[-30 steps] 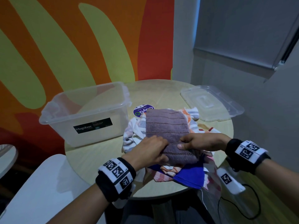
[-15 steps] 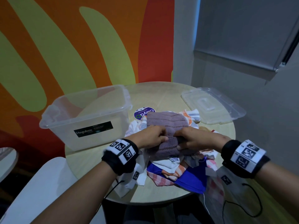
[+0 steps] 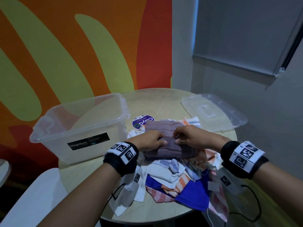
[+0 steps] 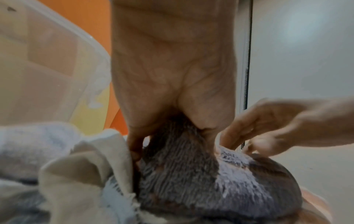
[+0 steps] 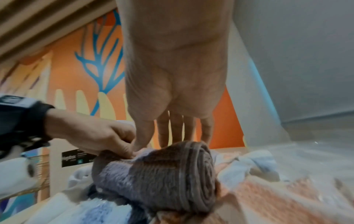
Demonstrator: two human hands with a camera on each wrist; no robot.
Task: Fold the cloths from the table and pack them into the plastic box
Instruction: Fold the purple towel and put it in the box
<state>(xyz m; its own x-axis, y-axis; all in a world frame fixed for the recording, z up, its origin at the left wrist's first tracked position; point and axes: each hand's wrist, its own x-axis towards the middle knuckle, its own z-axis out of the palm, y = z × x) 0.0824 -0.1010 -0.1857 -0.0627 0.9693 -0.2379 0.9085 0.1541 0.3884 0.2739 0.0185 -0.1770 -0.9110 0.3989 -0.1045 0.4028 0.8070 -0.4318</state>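
A purple-brown towel (image 3: pixel 170 145) lies half rolled on top of the cloth pile (image 3: pixel 173 177) in the middle of the round table (image 3: pixel 165 102). My left hand (image 3: pixel 161 142) grips the roll's left end, fingers curled over it. My right hand (image 3: pixel 177 139) pinches the roll just beside it, thumb in front and fingers behind. The right wrist view shows the towel (image 5: pixel 168 174) as a tight spiral under my right hand (image 5: pixel 162 141). In the left wrist view my left hand (image 4: pixel 170 131) closes on the towel (image 4: pixel 191 174). The clear plastic box (image 3: pixel 78 126) stands to the left with nothing in it.
The box's clear lid (image 3: pixel 213 112) lies at the table's back right. A round purple sticker (image 3: pixel 142 122) shows beyond the towel. White, orange-striped and blue cloths spill over the near table edge. A white chair (image 3: pixel 32 194) stands at lower left.
Both hands have moved away from me across the towel, rolling its near end up. The flat part has shrunk and the roll has grown thicker.
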